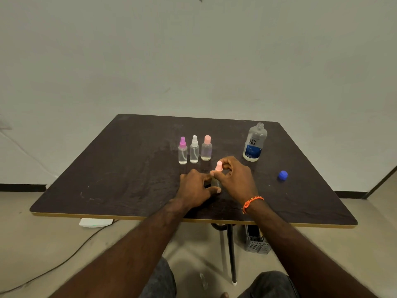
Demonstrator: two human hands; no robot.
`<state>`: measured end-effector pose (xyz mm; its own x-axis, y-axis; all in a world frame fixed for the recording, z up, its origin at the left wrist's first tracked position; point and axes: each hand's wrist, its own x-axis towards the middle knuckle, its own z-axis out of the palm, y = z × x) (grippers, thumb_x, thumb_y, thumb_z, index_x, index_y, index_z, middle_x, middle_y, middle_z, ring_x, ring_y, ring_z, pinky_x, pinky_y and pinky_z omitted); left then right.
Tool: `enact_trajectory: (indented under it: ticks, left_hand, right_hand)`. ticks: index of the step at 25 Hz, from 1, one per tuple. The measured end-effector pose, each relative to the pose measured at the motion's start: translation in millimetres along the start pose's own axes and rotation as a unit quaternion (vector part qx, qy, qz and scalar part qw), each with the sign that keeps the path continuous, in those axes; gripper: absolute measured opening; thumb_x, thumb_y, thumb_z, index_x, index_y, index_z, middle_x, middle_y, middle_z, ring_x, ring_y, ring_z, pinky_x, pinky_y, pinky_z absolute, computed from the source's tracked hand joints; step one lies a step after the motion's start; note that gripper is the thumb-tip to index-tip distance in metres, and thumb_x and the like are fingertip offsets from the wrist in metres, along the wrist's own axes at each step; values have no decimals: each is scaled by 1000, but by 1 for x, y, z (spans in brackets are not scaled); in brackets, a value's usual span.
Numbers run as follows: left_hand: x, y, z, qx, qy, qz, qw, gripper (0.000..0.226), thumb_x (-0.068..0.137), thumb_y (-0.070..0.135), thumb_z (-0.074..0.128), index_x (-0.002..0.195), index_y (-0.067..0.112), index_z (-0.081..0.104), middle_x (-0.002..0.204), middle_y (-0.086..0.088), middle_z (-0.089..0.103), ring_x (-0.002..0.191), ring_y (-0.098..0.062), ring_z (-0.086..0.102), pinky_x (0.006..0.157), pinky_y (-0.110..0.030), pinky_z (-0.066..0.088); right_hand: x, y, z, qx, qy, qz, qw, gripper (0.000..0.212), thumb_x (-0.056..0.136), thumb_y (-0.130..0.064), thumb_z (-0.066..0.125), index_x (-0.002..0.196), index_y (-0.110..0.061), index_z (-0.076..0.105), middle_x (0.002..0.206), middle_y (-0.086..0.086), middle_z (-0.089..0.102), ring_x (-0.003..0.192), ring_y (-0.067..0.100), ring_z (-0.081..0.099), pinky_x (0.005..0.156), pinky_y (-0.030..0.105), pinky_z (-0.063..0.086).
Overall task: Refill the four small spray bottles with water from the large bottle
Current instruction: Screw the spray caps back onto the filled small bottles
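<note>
Three small clear spray bottles stand in a row on the dark table [120, 168]: one with a purple top [182, 151], one with a white top [194, 149], one with a pink cap [206, 148]. A fourth small bottle [216, 182] stands nearer me. My left hand [196, 188] grips its body. My right hand [235, 179] pinches its pink spray top [219, 166]. The large clear bottle [255, 143] with a blue and white label stands uncapped at the back right. Its blue cap [282, 175] lies on the table to the right.
A white wall rises behind the table. Under the table are a black leg [231, 252], a grey perforated basket [256, 245], a white flat device [95, 222] and a cable on the floor. My knees show at the bottom.
</note>
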<state>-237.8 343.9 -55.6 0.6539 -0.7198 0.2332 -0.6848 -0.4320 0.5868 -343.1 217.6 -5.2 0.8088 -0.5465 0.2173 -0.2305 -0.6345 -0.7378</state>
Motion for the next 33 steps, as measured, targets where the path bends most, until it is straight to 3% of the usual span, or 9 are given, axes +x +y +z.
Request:
enact_trajectory:
  ticks: [3, 9, 11, 14, 18, 22, 24, 29, 33]
  left_hand:
    - [0, 0, -4, 2, -10, 5, 1000, 30, 87, 50, 79, 114, 37, 76, 69, 21, 59, 79, -1, 54, 98, -45, 41]
    - [-7, -27, -28, 46, -16, -19, 999, 31, 85, 58, 77, 99, 31, 75, 92, 11, 64, 100, -15, 53, 94, -44, 43]
    - [-9, -39, -41, 70, -12, -32, 997, 32, 86, 58, 76, 98, 28, 74, 93, 10, 65, 102, -16, 54, 92, -42, 42]
    - [-9, -59, -56, 92, 12, -63, 994, 29, 87, 56, 76, 94, 28, 72, 95, 9, 65, 105, -15, 54, 93, -43, 41]
    - [1, -83, -69, 105, 44, -99, 988, 26, 88, 55, 75, 90, 29, 70, 90, 12, 58, 105, -19, 57, 91, -44, 40]
    - [19, -102, -78, 128, 55, -125, 982, 34, 88, 58, 74, 104, 29, 77, 96, 11, 63, 109, -19, 56, 90, -43, 36]
    - [28, -112, -81, 121, 59, -133, 982, 34, 88, 60, 74, 102, 30, 77, 97, 11, 63, 109, -19, 57, 88, -42, 35]
    - [44, -123, -87, 130, 45, -137, 981, 29, 91, 56, 73, 101, 29, 77, 94, 11, 58, 111, -21, 56, 91, -44, 35]
    - [49, -124, -88, 127, 33, -145, 981, 24, 92, 53, 72, 98, 30, 75, 94, 9, 59, 112, -22, 56, 94, -46, 36]
  right_hand:
    - [-7, 8, 3, 18, -24, 14, 999, 34, 87, -38, 74, 118, -26, 65, 106, -11, 67, 88, 4, 65, 81, 26, 55]
    - [-2, -2, 19, 52, -96, -3, 994, 40, 87, -25, 74, 126, -29, 67, 117, -8, 69, 95, 5, 66, 91, 28, 55]
    - [4, -15, 34, 56, -92, -14, 994, 40, 87, -21, 75, 125, -27, 68, 116, -9, 70, 102, 4, 64, 91, 21, 50]
    - [11, -31, 65, 86, -51, 4, 995, 30, 82, -20, 78, 112, -21, 74, 99, -9, 75, 88, -3, 67, 77, 9, 49]
    - [18, -38, 104, 92, -9, 29, 995, 11, 86, -19, 71, 94, -17, 78, 81, -7, 76, 78, -1, 69, 84, 23, 56]
    - [33, -46, 124, 55, -57, 1, 997, 32, 93, -11, 59, 123, -12, 70, 118, 3, 73, 112, 14, 66, 102, 22, 47]
    - [40, -48, 133, 34, -78, -16, 996, 41, 92, -4, 54, 131, -12, 65, 124, 6, 70, 118, 20, 63, 106, 28, 46]
    - [50, -50, 149, -13, -68, -55, 996, 57, 82, 3, 46, 135, -13, 61, 118, 9, 71, 111, 26, 64, 98, 35, 51]
    - [56, -52, 148, -32, -73, -68, 995, 48, 80, 1, 47, 121, -14, 66, 105, 9, 73, 100, 27, 65, 86, 34, 52]
